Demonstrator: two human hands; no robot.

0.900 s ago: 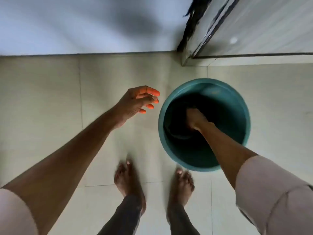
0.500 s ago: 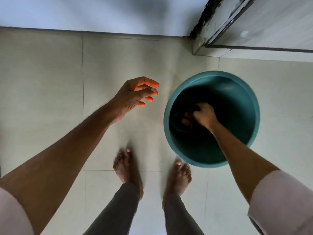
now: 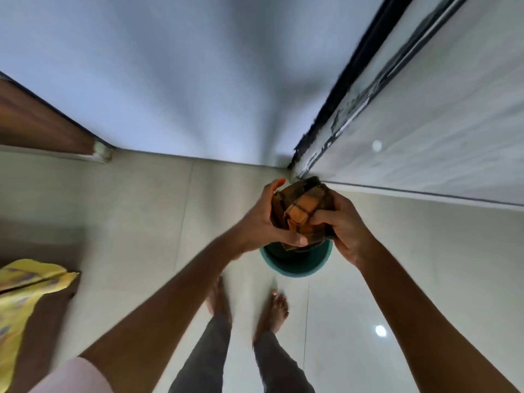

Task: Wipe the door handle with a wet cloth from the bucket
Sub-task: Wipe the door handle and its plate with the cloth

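Note:
A bunched orange-and-brown checked cloth is held up in front of me, above the teal bucket. My left hand grips its left side and my right hand grips its right side. Most of the bucket is hidden behind the cloth and hands; only its near rim shows on the tiled floor. A pale grey door with a dark frame edge stands at the right. No door handle is in view.
A white wall runs ahead. A brown wooden panel is at the left. Lower left is a dark piece of furniture with a yellow patterned cloth on it. My bare feet stand just behind the bucket.
My right hand has lifted the cloth out of the bucket and my left hand has come across to take hold of it. The view has tilted up and risen.

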